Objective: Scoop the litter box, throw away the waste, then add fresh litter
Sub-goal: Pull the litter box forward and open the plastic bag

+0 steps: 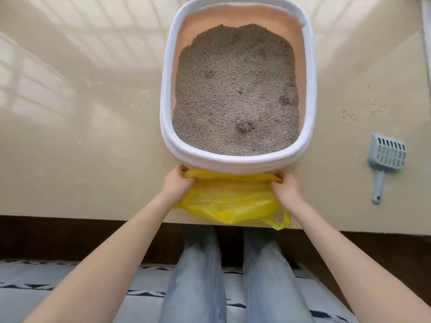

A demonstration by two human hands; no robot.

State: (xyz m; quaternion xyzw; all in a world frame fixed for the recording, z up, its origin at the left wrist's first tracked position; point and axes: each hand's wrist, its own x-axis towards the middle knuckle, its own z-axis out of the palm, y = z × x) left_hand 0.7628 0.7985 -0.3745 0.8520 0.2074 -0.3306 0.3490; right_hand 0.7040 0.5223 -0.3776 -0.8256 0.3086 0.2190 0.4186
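Observation:
A white-rimmed litter box [166, 94] with a peach inner wall stands on the beige floor, filled with grey litter [235, 89] that has a few clumps and dents. Right in front of its near edge lies a yellow plastic bag [231, 203]. My left hand [177, 183] grips the left end of the bag's rolled-down top edge. My right hand [285, 186] grips the right end of the same rolled edge. A grey slotted litter scoop [384, 157] lies on the floor to the right of the box, handle pointing toward me.
Scattered litter grains [356, 110] dot the floor right of the box. A dark wooden step edge [70, 238] runs below the beige floor. My legs in blue jeans [196, 276] stand on a patterned rug [35, 276].

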